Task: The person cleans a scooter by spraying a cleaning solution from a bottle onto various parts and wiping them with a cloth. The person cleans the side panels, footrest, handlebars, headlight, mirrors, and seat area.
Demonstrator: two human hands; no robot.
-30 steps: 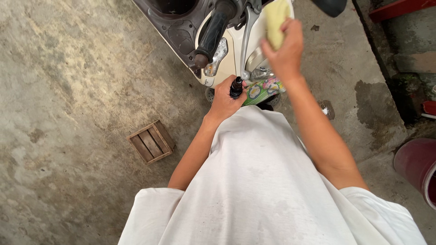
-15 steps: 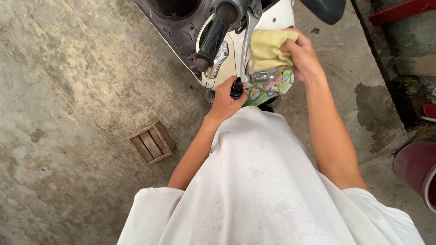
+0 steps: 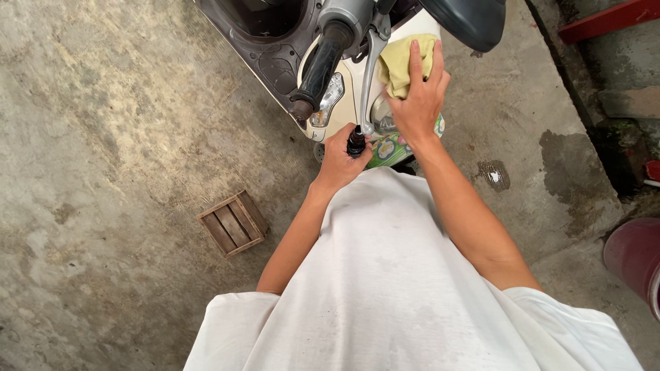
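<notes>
Rough concrete floor [image 3: 103, 137] lies under a scooter [image 3: 357, 96] at twelve o'clock. Right hand [image 3: 416, 96], fingers spread flat, presses a yellow cloth [image 3: 402, 58] against the cream front panel. Left hand [image 3: 340, 161] closes around a small dark bottle [image 3: 356, 142] at seven o'clock of the cloth. Wiping looks midway; which parts are already wiped cannot be told.

floor: rough grey concrete [image 3: 103, 137], stained; damp patch [image 3: 493, 174] at right
crate: small wooden one [image 3: 233, 224] flat on it
scooter: stands at top [image 3: 275, 62]
tub: dark red [image 3: 636, 261], right edge
</notes>
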